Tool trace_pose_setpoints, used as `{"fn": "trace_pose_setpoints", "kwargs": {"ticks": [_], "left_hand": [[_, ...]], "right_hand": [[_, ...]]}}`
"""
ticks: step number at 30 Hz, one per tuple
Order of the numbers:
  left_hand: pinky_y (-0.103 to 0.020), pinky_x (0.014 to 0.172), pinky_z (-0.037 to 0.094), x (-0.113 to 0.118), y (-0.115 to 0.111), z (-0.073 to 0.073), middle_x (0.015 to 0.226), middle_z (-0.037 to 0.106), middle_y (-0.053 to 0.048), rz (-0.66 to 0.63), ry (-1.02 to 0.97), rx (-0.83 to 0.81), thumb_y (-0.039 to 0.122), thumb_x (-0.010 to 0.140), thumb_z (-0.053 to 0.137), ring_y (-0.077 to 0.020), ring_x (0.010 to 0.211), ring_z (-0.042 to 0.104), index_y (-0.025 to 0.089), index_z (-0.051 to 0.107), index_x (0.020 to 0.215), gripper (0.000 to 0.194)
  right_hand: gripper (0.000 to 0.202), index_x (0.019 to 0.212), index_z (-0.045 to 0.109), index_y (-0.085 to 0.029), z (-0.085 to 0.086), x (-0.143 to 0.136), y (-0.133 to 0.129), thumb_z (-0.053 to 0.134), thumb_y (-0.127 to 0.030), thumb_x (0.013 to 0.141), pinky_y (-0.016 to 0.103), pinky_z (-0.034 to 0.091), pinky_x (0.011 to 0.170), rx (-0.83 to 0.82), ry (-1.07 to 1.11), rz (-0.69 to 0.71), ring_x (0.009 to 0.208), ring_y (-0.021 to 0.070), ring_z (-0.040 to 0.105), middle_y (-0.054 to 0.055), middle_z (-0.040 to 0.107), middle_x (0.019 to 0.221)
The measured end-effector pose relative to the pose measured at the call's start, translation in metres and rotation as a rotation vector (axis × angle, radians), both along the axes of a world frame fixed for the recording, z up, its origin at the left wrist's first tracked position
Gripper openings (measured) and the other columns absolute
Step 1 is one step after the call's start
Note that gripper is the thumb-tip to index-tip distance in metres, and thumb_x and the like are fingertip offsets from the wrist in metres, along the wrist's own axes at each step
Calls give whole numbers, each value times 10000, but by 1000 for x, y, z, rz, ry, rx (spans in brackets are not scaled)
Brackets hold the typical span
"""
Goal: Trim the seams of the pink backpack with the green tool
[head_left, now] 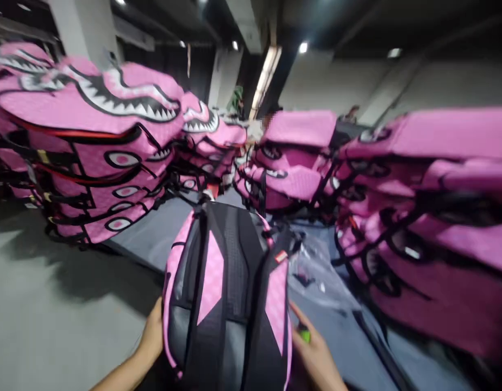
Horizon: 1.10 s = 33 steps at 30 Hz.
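A pink and black backpack stands upright before me at the table's near edge, its padded back and two shoulder straps turned my way. My left hand presses against its left side, fingers mostly hidden behind the pink edge. On the opposite side my right hand grips the bag, with a small green item at its fingers that I cannot make out. Between them the two hands hold the backpack.
Stacked pink backpacks with shark-mouth prints rise on the left. More pink backpacks are piled on the right and farther back. Clear plastic wrap lies on the grey table. Concrete floor shows at left.
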State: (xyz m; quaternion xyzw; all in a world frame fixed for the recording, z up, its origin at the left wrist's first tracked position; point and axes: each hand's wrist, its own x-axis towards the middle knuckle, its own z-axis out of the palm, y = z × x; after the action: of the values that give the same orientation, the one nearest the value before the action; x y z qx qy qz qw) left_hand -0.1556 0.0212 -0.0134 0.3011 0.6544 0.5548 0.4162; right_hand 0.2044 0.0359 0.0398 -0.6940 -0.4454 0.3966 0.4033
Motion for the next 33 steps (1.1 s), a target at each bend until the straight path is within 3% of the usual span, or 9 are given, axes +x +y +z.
{"fn": "trace_pose_setpoints", "kwargs": {"ticks": [2, 6, 10, 14, 17, 21, 27, 30, 33], "left_hand": [[-544, 925, 521, -26, -39, -18, 1077, 707, -136, -53, 283, -53, 594, 719, 575, -353, 1009, 660, 179, 634, 1092, 562], [-551, 1139, 348, -45, -48, 27, 1404, 534, -89, -114, 937, 347, 352, 895, 493, -312, 1334, 470, 334, 416, 1399, 510], [-566, 1178, 298, 28, -14, 43, 1527, 423, -93, -719, 1310, 613, 220, 901, 505, -316, 1450, 317, 299, 373, 1465, 585], [-565, 1164, 337, 91, 5, 5, 1539, 357, -207, -885, 1411, 544, 159, 898, 453, -322, 1471, 256, 92, 353, 1473, 588], [-529, 1159, 356, 93, 4, -2, 1577, 300, -169, -950, 1448, 510, 185, 918, 477, -305, 1474, 256, 119, 293, 1504, 617], [-441, 1066, 439, 98, 17, 30, 1412, 540, -152, -954, 1378, 608, 217, 938, 474, -277, 1315, 485, 125, 511, 1350, 424], [-448, 1050, 361, 167, 114, 86, 1209, 629, -146, -1181, 1586, 1028, 345, 970, 444, -293, 1190, 533, 118, 623, 1092, 314], [-426, 844, 421, 190, 155, 96, 908, 684, -130, -1290, 1664, 1030, 523, 945, 444, -272, 875, 622, 118, 662, 912, 461], [-382, 694, 378, 194, 166, 98, 755, 690, -106, -1388, 1676, 1038, 576, 920, 471, -235, 703, 617, 129, 682, 801, 508]], "right_hand": [[829, 1383, 480, -38, -8, 13, -2, 611, -475, 690, 408, 574, 786, -86, -82, 7, 786, 274, 711, 106, 750, 835], [582, 1338, 544, -77, 5, -3, -11, 479, -329, 818, 474, 540, 919, 142, -591, -30, 1059, 325, 676, 194, 694, 1181], [505, 1337, 540, -152, 31, -83, -16, 447, -58, 849, 380, 521, 998, 694, -1064, 318, 1314, 267, 506, 167, 518, 1444], [331, 1154, 628, -168, 33, -123, -12, 519, -50, 864, 280, 578, 690, 472, -1244, 630, 993, 221, 656, 124, 698, 1149], [188, 918, 654, -142, 26, -91, -16, 537, -23, 833, 304, 541, 602, 202, -1270, 478, 772, 226, 661, 95, 707, 849], [233, 1121, 599, -140, 22, -48, -33, 547, -156, 894, 297, 520, 630, 112, -1209, 295, 824, 225, 659, 77, 677, 887], [464, 1343, 446, -181, 5, -60, -35, 547, -183, 890, 259, 513, 580, 158, -1231, 95, 955, 234, 619, 140, 581, 1145], [527, 1431, 368, -204, -8, -54, -32, 511, -271, 928, 293, 538, 574, 152, -1267, 23, 1040, 285, 596, 204, 496, 1337], [606, 1498, 271, -193, -17, -42, -28, 491, -264, 937, 324, 560, 635, 133, -1211, 85, 1000, 279, 593, 155, 606, 1174]]}}
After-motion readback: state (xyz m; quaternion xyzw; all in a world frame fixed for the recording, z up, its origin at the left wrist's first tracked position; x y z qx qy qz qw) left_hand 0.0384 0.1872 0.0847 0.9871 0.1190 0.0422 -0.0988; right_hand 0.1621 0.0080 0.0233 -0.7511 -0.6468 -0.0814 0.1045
